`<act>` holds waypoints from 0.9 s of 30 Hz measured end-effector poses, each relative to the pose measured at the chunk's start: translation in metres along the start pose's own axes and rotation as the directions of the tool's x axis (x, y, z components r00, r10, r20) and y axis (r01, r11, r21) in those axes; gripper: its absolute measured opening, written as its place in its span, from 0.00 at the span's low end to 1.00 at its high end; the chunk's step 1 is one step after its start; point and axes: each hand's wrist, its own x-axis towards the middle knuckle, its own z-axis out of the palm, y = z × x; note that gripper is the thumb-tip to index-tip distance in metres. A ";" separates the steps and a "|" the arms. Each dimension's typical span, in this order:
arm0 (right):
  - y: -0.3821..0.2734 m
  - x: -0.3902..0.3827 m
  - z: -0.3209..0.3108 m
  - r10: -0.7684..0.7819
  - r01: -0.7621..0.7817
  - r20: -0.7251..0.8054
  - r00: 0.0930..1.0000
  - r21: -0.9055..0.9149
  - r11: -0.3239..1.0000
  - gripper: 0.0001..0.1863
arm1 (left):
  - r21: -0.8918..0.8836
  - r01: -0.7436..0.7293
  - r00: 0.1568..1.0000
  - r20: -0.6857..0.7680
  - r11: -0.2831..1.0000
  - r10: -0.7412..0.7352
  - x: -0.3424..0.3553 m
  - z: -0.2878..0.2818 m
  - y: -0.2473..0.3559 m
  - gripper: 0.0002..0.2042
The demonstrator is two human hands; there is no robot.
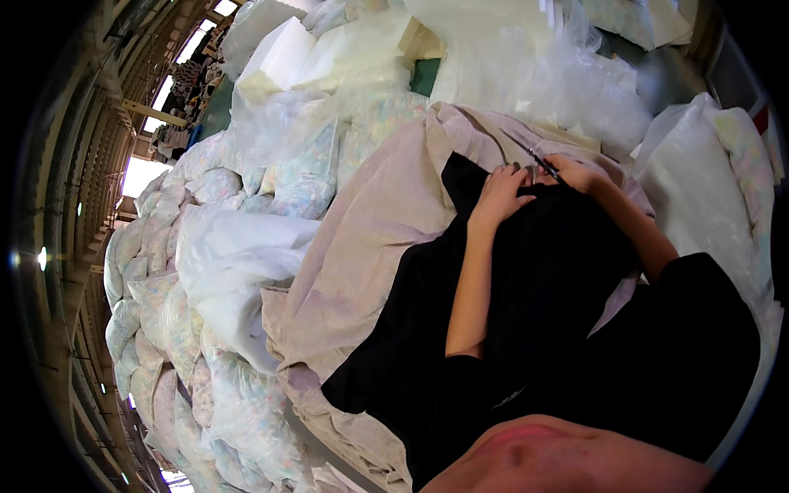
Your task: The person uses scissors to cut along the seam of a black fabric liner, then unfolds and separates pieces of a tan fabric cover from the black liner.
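A large piece of black cloth (542, 263) spreads over a beige fabric cover (362, 246) in front of me. Near the far edge of the black cloth, my left hand (503, 195) rests with bent fingers closed on it, thumb to the right. Just right of it, my right hand (575, 174) grips a slim dark pointed tool (538, 158), its tip angled up and left over the beige fabric. Whether that tool is small scissors or something else I cannot make out. My two hands are close together, and the fingers partly cover the cloth edge between them.
Several clear bags of pale multicoloured stuffing (238, 411) are piled on the left. A clear bag of white wadding (246, 263) lies beside the beige fabric. White foam blocks (279, 57) and plastic sheeting (575, 82) are at the back; another plastic bag (699, 181) stands right.
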 end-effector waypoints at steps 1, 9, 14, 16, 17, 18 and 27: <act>0.001 0.001 0.001 -0.037 0.020 0.038 0.999 0.374 0.927 0.13 | -0.037 -0.078 0.993 -0.092 0.996 0.074 0.002 0.002 0.004 0.14; -0.018 0.010 0.007 -0.133 0.131 0.090 0.987 0.032 0.991 0.16 | 0.161 -0.165 0.932 -0.296 0.973 0.207 0.008 -0.017 0.016 0.10; -0.018 -0.009 0.004 -0.146 0.123 0.084 0.986 0.232 0.965 0.16 | 0.073 -0.188 0.883 -0.423 0.979 0.201 0.009 -0.003 0.028 0.08; -0.021 -0.013 -0.001 -0.104 0.103 -0.004 0.995 0.155 0.983 0.15 | 0.050 -0.162 0.864 -0.476 0.986 0.166 0.010 0.002 0.030 0.09; -0.022 -0.016 0.000 -0.112 0.112 -0.016 0.994 0.264 0.958 0.14 | 0.026 -0.154 0.854 -0.500 0.988 0.146 0.010 0.004 0.030 0.08; -0.023 -0.020 0.001 0.005 -0.003 -0.007 1.000 0.244 0.970 0.14 | 0.042 -0.193 0.875 -0.445 0.980 0.191 0.011 0.004 0.030 0.09; -0.045 -0.013 -0.015 0.048 -0.022 -0.078 0.996 0.310 0.950 0.17 | 0.075 -0.261 0.847 -0.460 0.962 0.265 0.012 -0.004 0.024 0.08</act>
